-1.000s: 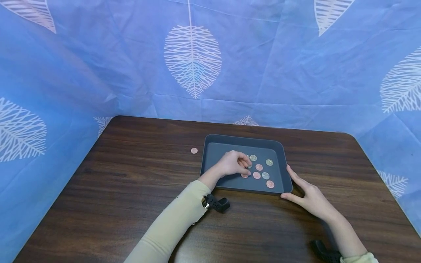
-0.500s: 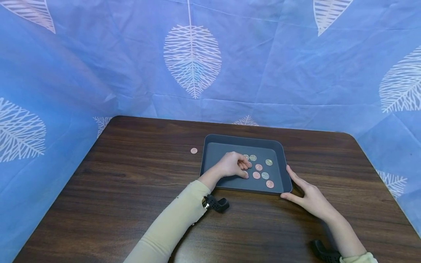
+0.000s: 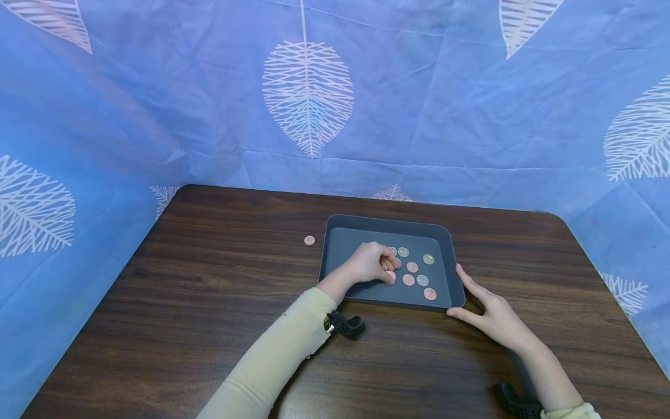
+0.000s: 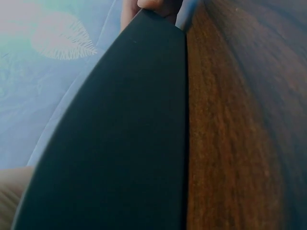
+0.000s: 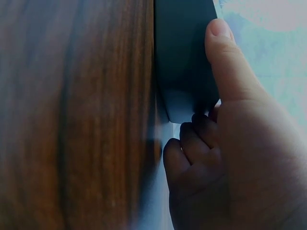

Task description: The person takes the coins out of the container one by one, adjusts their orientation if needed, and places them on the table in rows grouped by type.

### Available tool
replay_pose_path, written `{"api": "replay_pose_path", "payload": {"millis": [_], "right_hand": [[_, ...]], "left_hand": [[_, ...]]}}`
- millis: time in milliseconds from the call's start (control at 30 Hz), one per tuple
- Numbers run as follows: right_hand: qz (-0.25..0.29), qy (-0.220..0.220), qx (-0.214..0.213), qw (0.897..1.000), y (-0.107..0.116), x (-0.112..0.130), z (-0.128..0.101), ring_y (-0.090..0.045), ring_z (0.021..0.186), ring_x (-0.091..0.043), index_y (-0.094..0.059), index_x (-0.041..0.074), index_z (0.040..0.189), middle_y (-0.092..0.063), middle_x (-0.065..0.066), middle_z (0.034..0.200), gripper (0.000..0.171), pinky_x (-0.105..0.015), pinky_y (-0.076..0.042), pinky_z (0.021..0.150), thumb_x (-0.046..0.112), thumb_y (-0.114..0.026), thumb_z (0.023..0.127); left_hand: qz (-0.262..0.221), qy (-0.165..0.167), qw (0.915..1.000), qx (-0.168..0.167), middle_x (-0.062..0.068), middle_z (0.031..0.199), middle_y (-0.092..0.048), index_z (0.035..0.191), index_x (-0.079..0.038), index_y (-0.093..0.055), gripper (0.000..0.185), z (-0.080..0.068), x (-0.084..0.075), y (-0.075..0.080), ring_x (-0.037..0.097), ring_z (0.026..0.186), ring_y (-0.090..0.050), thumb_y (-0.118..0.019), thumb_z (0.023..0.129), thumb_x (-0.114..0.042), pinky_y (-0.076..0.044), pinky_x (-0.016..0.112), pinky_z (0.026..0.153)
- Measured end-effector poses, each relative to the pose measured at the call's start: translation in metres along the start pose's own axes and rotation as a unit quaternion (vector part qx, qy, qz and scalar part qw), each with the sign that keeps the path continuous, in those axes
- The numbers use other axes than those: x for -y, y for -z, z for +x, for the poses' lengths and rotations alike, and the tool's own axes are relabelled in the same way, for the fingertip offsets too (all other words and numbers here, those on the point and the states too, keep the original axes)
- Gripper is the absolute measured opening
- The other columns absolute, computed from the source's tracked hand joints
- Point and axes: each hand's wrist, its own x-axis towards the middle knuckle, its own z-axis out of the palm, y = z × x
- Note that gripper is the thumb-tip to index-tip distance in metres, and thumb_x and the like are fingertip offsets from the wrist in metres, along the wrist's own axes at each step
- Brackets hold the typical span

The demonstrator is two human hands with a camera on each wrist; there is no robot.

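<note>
The left hand [image 3: 373, 263] lies inside the tray [image 3: 387, 220] with its fingers curled. Thumb and fingertips close on a copper coin [image 3: 390, 276] at the tray floor, near the left-centre of the tray. Only an edge of this coin shows past the fingers, so it cannot be told whether the coin is lifted clear of the floor or remains on it. The right hand [image 3: 492, 317] grips nothing. Its thumb lies along the near wall and its index finger along the right wall, so the two bracket the near right corner of the tray from outside. The right wrist view confirms the thumb [image 5: 225, 62] pressed flat against the dark tray wall [image 5: 182, 52], with the remaining fingers folded loosely beside it on the table. Just to the right of the left hand, six loose coins [image 3: 412, 267], some copper and some silver-coloured, lie flat and apart from one another on the tray floor. The tray stands right of the table's centre. One lone coin [image 3: 309, 240], copper in colour, lies on the table [image 3: 209, 326] just beside the tray's far left corner and apart from it. Judged from this layout, the handling of coins is at an early stage: one coin is out of the tray, one is in the fingers, and most remain inside. A pale sleeve [image 3: 272, 355] covers the left forearm, with a black wrist mount [image 3: 345, 326] below it. A blue cloth [image 3: 157, 116] with white leaf prints encloses the table on three sides.
</note>
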Motion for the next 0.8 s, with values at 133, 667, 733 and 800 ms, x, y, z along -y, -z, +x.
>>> {"api": "replay_pose_path", "payload": {"millis": [133, 667, 733, 800], "right_hand": [[0.003, 0.004, -0.001, 1.000, 0.0005, 0.0008, -0.0005, -0.033, 0.126, -0.055, -0.011, 0.025, 0.155, -0.027, -0.028, 0.149, 0.091, -0.068, -0.034, 0.090, 0.037, -0.070, 0.087], [0.007, -0.009, 0.006, 1.000, 0.0016, 0.0025, -0.0004, -0.033, 0.126, -0.055, -0.010, 0.025, 0.155, -0.026, -0.028, 0.149, 0.091, -0.068, -0.034, 0.090, 0.038, -0.070, 0.087], [0.008, -0.010, 0.006, 1.000, 0.0023, 0.0029, -0.0002, -0.032, 0.126, -0.055, -0.010, 0.024, 0.155, -0.026, -0.028, 0.149, 0.091, -0.068, -0.033, 0.090, 0.038, -0.070, 0.087], [0.007, -0.010, 0.005, 1.000, 0.0022, 0.0029, -0.0004, -0.032, 0.126, -0.055, -0.010, 0.024, 0.155, -0.026, -0.028, 0.149, 0.091, -0.068, -0.033, 0.090, 0.038, -0.070, 0.087]], "left_hand": [[0.003, 0.001, 0.9999, -0.009, -0.004, 0.075, -0.062, 0.095, -0.004, -0.072, 0.025, -0.0002, -0.0005, -0.0006, 0.005, 0.066, -0.055, -0.083, 0.072, -0.005, -0.046, 0.016, 0.061], [0.012, -0.009, 0.9996, -0.026, -0.005, 0.064, -0.059, 0.073, -0.010, -0.067, 0.014, -0.0021, -0.0027, 0.0018, 0.007, 0.059, -0.054, -0.080, 0.077, -0.005, -0.044, 0.019, 0.059], [0.014, -0.013, 0.9995, -0.026, -0.005, 0.065, -0.059, 0.074, -0.009, -0.067, 0.013, -0.0019, -0.0021, 0.0018, 0.007, 0.060, -0.054, -0.080, 0.077, -0.005, -0.044, 0.019, 0.059], [0.018, -0.014, 0.9994, -0.025, -0.005, 0.066, -0.060, 0.075, -0.009, -0.068, 0.012, -0.0020, -0.0021, 0.0017, 0.006, 0.061, -0.055, -0.079, 0.078, -0.005, -0.045, 0.018, 0.060]]}}
